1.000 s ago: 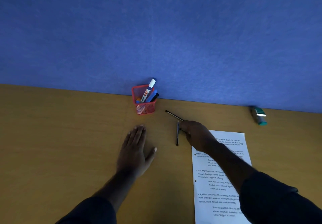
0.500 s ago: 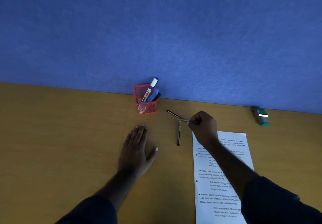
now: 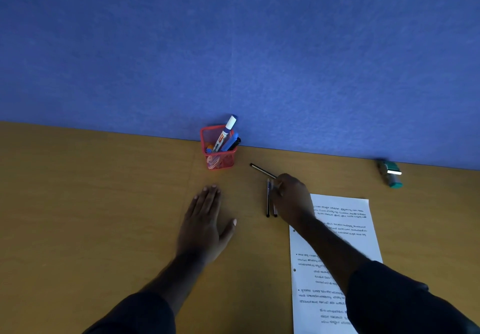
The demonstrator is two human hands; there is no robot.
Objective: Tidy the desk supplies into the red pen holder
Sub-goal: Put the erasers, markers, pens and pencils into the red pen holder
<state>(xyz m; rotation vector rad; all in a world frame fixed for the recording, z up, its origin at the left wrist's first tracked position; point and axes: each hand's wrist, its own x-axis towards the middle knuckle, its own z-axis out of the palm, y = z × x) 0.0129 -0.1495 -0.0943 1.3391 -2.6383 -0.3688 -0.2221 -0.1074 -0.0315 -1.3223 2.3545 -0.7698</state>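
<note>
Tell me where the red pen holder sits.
Head view: the red pen holder stands at the desk's back edge against the blue wall, beyond the left hand.

Matt tan wood-grain worktop (image 3: 91,203); fuzzy blue felt-like back panel (image 3: 233,47); red wire-mesh pen holder (image 3: 220,160); smooth white printed paper sheet (image 3: 345,219).

I'm looking at a blue felt partition (image 3: 259,47) standing behind a tan wooden desk (image 3: 78,203), everything sitting in dim light.

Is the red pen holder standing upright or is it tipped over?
Upright. The red pen holder stands on the desk, its open rim on top, with markers leaning inside.
</note>
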